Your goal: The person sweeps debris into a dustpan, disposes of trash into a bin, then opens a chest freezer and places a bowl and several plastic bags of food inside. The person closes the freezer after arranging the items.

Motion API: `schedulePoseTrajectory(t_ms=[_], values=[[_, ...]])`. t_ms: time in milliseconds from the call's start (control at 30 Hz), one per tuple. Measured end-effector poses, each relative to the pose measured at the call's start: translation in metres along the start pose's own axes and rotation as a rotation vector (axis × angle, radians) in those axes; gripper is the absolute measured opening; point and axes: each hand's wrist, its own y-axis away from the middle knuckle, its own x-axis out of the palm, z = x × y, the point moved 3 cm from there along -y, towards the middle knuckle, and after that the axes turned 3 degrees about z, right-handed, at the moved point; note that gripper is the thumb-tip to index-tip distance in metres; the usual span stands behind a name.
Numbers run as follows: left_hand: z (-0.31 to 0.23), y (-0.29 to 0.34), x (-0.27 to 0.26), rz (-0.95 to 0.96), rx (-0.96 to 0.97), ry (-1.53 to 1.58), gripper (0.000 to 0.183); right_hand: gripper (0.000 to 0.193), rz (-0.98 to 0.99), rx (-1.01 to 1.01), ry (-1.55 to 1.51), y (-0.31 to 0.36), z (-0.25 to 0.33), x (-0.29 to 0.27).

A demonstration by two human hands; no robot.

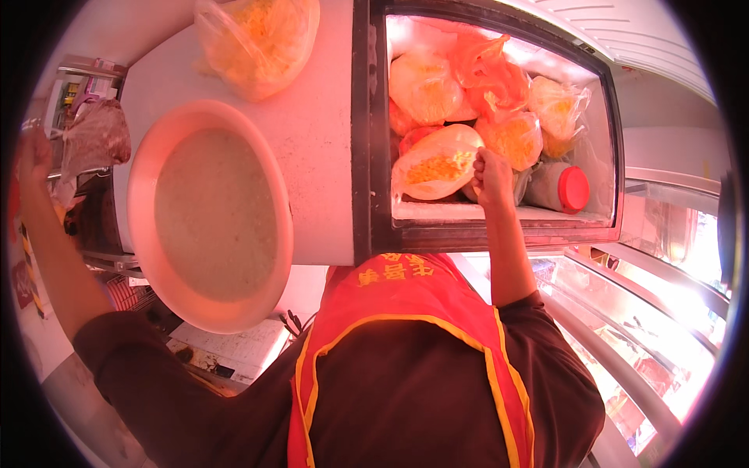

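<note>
On the far left my left hand (34, 152), near the picture's rim, is closed at the gathered neck of a clear plastic bag (97, 139) with dark brown contents. My right hand (491, 178) reaches into an open chest freezer (376, 156). Its fingers are curled closed at the right end of a whitish plastic bag (437, 168) of yellow-orange bits. Behind that bag lie several more knotted bags of yellow food, and a red plastic bag (495, 74) sits on top. A jar with a red lid (575, 189) lies on its side to the right of my hand.
A big, wide basin (144, 210) of cloudy pale liquid stands on the white top left of the freezer opening. Behind it rests another clear bag of yellow food (261, 47). Glass display cases (624, 312) run along the right. A metal rack (78, 70) stands at far left.
</note>
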Motion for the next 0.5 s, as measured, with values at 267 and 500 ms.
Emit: schedulePoseTrajectory(t_ms=[267, 500], values=[[0.07, 0.044, 0.007, -0.184, -0.186, -0.046, 0.02, 0.019, 0.007, 0.289, 0.258, -0.027, -0.085, 0.006], [0.078, 0.026, -0.016, -0.205, -0.216, 0.03, 0.015, 0.018, 0.138, 0.448, 0.558, -0.093, -0.119, -0.023]])
